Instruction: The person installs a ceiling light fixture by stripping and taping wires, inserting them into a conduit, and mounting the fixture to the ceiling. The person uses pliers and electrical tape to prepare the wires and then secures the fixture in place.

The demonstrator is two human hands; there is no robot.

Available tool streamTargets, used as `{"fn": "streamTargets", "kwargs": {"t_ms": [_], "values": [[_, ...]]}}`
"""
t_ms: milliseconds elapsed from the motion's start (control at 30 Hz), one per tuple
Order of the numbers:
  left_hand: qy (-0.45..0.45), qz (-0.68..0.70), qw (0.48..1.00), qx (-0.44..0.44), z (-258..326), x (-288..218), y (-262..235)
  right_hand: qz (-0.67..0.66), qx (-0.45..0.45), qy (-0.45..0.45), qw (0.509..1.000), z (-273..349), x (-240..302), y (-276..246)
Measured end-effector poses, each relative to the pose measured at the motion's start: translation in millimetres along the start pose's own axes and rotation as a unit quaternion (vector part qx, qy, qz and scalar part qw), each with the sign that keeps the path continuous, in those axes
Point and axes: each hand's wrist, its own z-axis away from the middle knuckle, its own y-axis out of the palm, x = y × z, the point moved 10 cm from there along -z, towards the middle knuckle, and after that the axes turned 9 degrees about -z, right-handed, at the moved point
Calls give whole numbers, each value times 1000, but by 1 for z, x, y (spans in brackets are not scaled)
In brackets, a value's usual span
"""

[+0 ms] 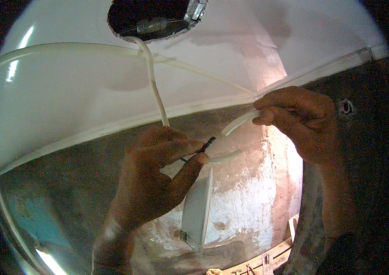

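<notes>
A white cable point(151, 82) hangs out of a round hole in the white ceiling and runs down behind my left hand point(155, 167). Thumb and forefinger of that hand pinch a short dark wire end point(209, 144), which looks twisted and points up and right. A second pale strand point(226, 157) sticks out to the right just below the left fingertips. Higher and to the right, my right hand point(299, 114) is closed on a short, pale, tube-like piece point(240, 123). Its free end points down and left toward the dark wire end, with a small gap between.
The rough-edged ceiling hole point(153, 20) shows dark space and a glinting metal part inside. A white trim strip point(89, 128) borders the ceiling above a patchy, worn wall point(244, 220). Wooden boards with small tools point(258, 266) lie at the bottom. Another small hole point(346, 107) is at right.
</notes>
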Motion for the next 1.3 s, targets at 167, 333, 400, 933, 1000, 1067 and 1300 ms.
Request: {"fn": "streamTargets", "kwargs": {"t_ms": [167,333,400,933,1000,1067,1300], "values": [[-47,11,998,35,6,6,10,-81,-37,39,995,2,-13,-2],[-73,83,994,22,6,12,6,-109,-25,47,993,0,-22,14],[-66,90,994,21,5,15,8,-106,-23,44,993,-2,-24,18],[-17,62,998,-25,6,17,9,-60,28,133,989,-1,-44,37],[-18,37,999,-15,5,17,12,-73,16,111,991,-1,-41,36],[-37,-25,999,16,6,19,17,-118,-2,127,985,1,-47,36],[3,5,1000,20,4,10,15,-129,51,109,984,-5,-45,46]]}}
